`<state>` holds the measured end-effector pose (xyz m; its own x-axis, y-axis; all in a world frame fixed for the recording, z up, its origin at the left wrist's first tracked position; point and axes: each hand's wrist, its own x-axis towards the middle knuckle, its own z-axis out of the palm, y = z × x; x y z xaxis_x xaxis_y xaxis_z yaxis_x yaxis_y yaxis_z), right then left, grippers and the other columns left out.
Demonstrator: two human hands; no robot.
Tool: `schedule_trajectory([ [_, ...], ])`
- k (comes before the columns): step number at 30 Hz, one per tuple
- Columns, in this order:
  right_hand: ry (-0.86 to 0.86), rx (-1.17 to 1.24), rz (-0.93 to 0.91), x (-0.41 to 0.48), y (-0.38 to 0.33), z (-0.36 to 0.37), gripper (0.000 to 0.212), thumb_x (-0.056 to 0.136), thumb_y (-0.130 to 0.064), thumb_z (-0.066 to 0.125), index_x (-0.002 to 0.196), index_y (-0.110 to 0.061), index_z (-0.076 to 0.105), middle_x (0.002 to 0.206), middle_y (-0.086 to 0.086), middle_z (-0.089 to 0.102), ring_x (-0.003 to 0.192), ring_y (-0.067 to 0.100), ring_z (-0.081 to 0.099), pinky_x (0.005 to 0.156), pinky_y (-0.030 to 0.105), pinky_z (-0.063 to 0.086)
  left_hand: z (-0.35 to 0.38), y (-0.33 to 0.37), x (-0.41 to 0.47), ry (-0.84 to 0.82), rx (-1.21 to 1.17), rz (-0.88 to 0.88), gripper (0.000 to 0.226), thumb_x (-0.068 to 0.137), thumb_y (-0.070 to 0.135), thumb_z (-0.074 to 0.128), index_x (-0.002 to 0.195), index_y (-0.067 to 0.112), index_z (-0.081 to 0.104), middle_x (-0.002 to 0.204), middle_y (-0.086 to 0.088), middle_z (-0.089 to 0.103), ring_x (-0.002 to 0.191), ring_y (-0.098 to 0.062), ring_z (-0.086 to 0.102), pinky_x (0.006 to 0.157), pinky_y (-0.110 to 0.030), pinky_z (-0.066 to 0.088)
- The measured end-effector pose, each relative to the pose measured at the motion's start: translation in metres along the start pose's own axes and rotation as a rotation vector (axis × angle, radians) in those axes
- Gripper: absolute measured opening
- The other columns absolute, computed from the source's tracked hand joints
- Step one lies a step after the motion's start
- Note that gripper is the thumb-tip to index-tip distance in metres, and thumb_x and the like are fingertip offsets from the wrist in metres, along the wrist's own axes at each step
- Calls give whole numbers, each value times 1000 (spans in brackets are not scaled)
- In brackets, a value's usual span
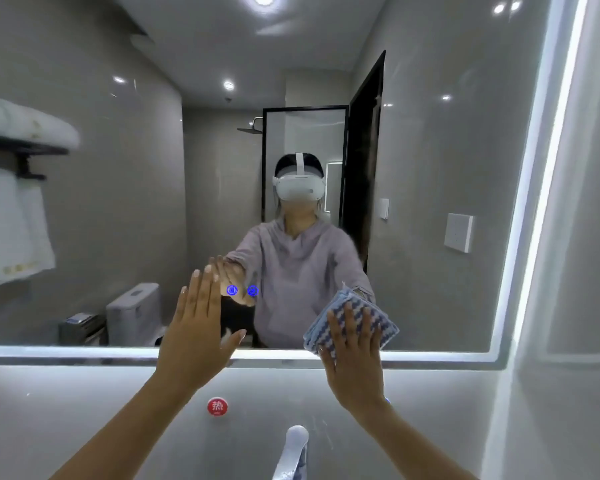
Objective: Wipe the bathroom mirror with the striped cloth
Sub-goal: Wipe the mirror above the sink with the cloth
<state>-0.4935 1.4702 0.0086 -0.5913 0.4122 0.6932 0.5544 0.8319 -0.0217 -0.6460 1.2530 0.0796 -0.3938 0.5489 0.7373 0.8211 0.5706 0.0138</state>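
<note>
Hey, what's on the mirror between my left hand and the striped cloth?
Two small blue lit icons on the mirror, just right of the left hand; otherwise bare glass up to the striped cloth. The head view shows it.

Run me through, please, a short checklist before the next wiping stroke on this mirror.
1. Striped cloth pressed against the mirror under the right hand: ok.
2. Right hand's fingers straight and flat over the cloth: ok.
3. Left hand out of a leftward stroke's path: not ok, it is raised flat at the glass, left of the cloth.
4. Cloth at the mirror's bottom edge, glass above it free: ok.
5. Cloth damp enough: cannot tell.
</note>
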Motion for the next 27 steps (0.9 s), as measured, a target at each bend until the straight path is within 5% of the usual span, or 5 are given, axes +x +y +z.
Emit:
schedule_trajectory([
  [5,64,-42,-83,19,11,-7,63,93,-43,34,150,-19,19,155,13,19,141,43,22,111,62,22,7,42,23,-38,-14,95,102,82,62,50,148,9,-7,157,-10,-11,144,-24,-14,116,-34,-7],
  [14,132,-148,-198,83,36,-63,61,96,-50,21,151,-28,7,159,1,-3,146,35,-6,117,55,-6,20,90,65,81,-29,161,89,88,60,35,147,0,7,156,-19,3,145,-32,2,117,-40,6],
  [18,158,-143,-195,80,34,-57,62,97,-51,22,152,-23,18,159,7,7,145,38,2,115,58,4,28,89,80,92,-34,121,91,85,69,7,148,4,-7,156,-17,-11,145,-28,-10,118,-37,-1],
  [24,137,-154,-272,41,26,-11,61,97,-53,28,151,-27,19,158,4,16,146,34,7,115,61,9,37,89,80,124,-53,115,83,89,60,14,147,2,0,156,-18,-4,145,-30,-3,118,-38,4],
  [27,111,-143,-264,20,22,12,61,97,-54,27,152,-30,14,158,-1,21,146,29,6,116,51,3,37,89,81,142,-31,126,83,90,57,17,145,-3,7,154,-22,5,143,-35,6,116,-43,11],
])
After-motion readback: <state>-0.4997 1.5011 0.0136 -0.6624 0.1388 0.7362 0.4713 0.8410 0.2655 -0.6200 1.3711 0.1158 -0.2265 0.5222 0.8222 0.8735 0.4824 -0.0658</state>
